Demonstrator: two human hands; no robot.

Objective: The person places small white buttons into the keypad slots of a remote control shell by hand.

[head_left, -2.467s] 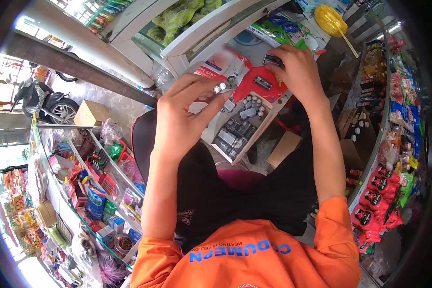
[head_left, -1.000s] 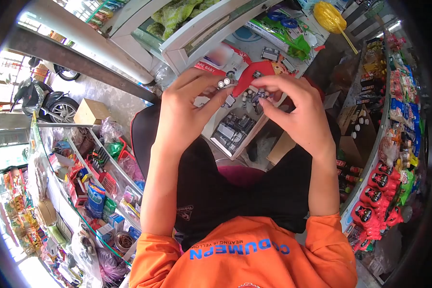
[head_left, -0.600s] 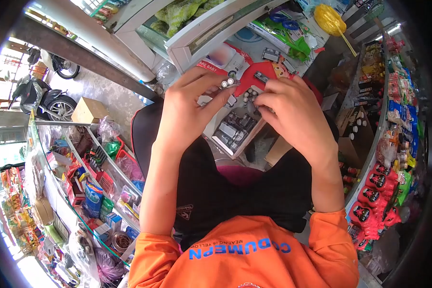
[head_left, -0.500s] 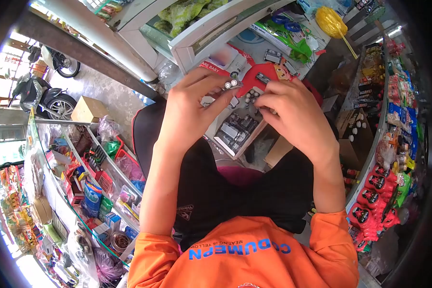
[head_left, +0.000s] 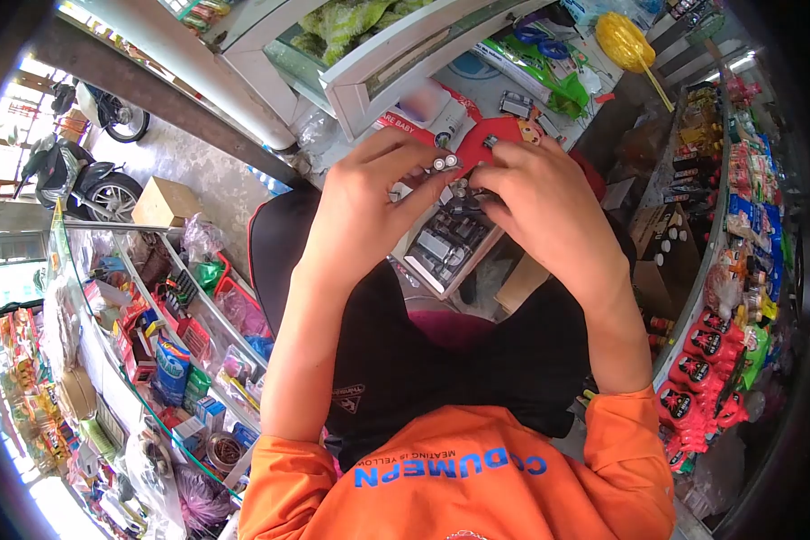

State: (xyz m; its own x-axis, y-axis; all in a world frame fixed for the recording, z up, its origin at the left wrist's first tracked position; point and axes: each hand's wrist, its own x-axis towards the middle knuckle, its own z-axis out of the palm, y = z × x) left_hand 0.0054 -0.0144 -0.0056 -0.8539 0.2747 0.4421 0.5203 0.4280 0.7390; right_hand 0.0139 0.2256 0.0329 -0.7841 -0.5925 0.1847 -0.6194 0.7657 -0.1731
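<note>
My left hand point(head_left: 369, 198) is closed on small silvery cylinders point(head_left: 445, 163), whose round ends show between thumb and forefinger. Close on its right, my right hand point(head_left: 544, 202) has its fingers curled and pressed together over the pile of small metallic pieces; what they pinch is too small to make out. Below the hands lies a shallow tray point(head_left: 443, 290) of dark and silvery parts. Behind them, on the red printed surface point(head_left: 483, 139), rests a metallic block point(head_left: 516, 103).
An open white-framed door point(head_left: 355, 99) stands behind my left hand. Shelves of packaged goods point(head_left: 751, 216) line the right. A glass case with boxes and packets point(head_left: 173, 360) is at left, with a cardboard box point(head_left: 166, 202) and motorbike point(head_left: 81, 184) beyond. A yellow bag point(head_left: 623, 40) lies at back right.
My left hand has moved slightly right with the cylinders. My right hand has shifted slightly left and down, so the two hands are nearer each other.
</note>
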